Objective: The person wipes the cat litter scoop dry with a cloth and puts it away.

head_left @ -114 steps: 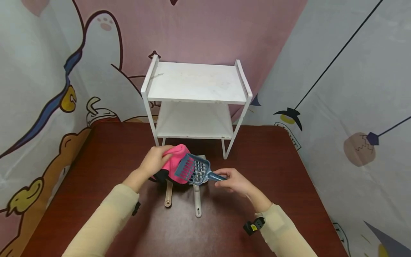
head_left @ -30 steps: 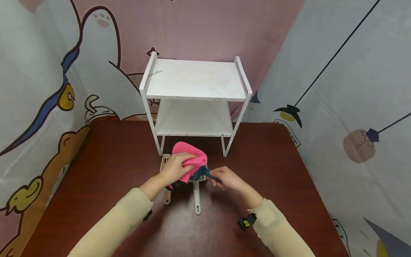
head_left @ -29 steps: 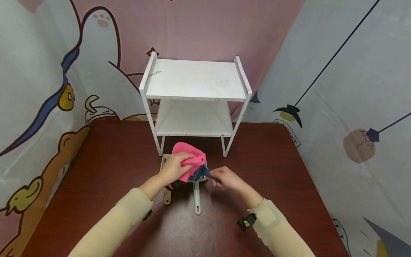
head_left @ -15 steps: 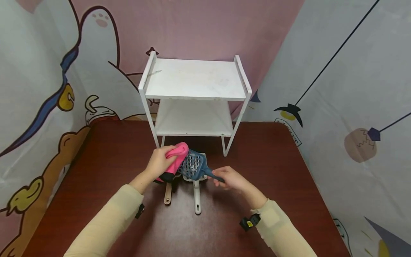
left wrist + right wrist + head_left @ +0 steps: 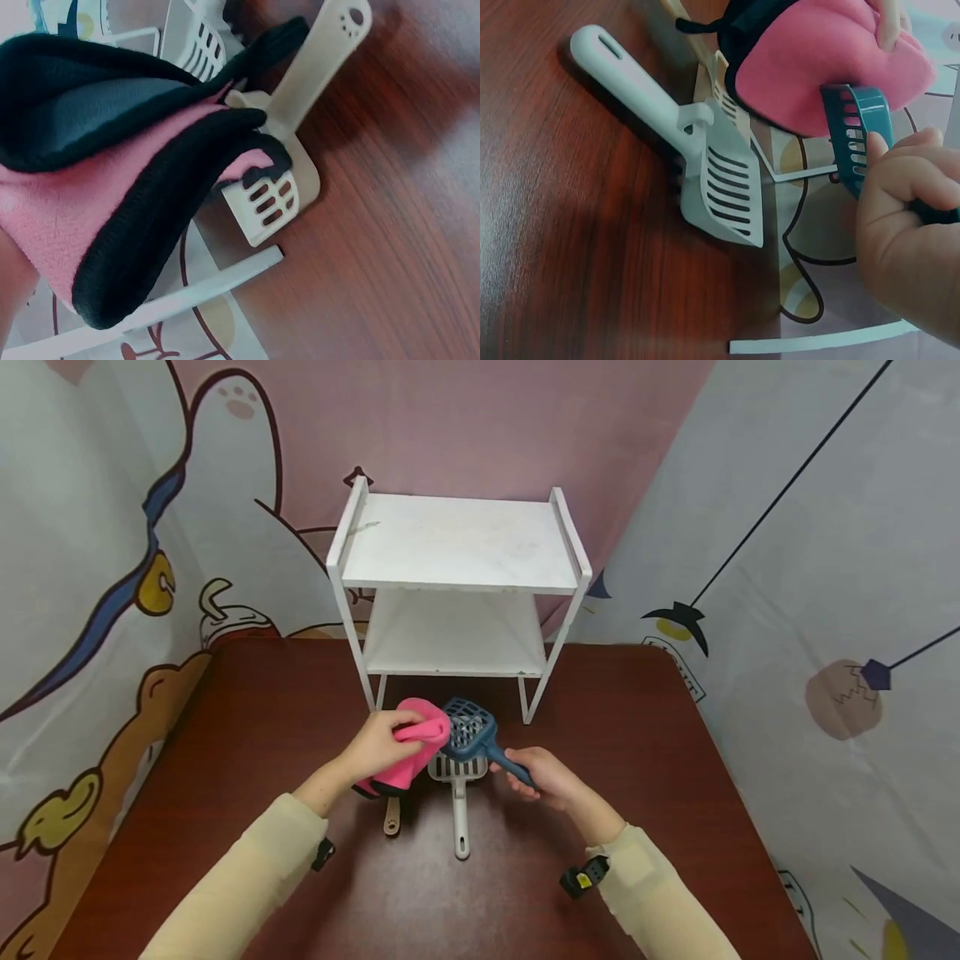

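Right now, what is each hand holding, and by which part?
Left hand: pink cloth, by a fold. Right hand: blue litter scoop, by its handle.

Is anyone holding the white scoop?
No, the white scoop lies on the table; the right hand holds the blue scoop and the left hand the pink cloth.

On my feed, the person's left arm is covered by a pale cream sleeve (image 5: 232, 877), plain and long, its fabric soft-looking with shallow creases. The matching right sleeve (image 5: 667, 893) has the same light cream tone, with a slightly uneven edge at the cuff. Beyond the cuffs I see the left hand (image 5: 381, 745) and right hand (image 5: 551, 777) bare. A small black device (image 5: 323, 854) shows at the left cuff, while the boxy black unit (image 5: 585, 877) at the right wrist bears a yellow patch.
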Action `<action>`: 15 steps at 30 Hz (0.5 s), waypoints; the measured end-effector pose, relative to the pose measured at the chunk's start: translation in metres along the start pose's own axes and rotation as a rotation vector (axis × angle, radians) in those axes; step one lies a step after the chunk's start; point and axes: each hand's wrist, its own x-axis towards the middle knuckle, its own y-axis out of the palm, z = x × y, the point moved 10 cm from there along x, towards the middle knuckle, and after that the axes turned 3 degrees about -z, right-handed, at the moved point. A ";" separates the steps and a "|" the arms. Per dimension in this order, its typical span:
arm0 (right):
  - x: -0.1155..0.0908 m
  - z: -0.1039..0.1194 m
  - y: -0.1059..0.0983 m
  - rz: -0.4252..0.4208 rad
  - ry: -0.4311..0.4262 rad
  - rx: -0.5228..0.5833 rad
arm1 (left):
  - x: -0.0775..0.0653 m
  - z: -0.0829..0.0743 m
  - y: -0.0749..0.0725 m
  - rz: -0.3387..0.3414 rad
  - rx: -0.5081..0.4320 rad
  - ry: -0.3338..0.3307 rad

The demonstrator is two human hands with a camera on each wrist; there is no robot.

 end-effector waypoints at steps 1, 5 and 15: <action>0.000 0.001 0.002 0.016 -0.004 0.010 | -0.001 -0.002 0.004 0.027 -0.002 0.012; -0.004 0.003 0.011 0.077 -0.008 0.048 | -0.002 -0.007 0.010 0.056 0.011 0.020; -0.014 0.011 0.015 0.106 -0.007 0.059 | 0.001 -0.009 -0.001 -0.020 0.087 0.018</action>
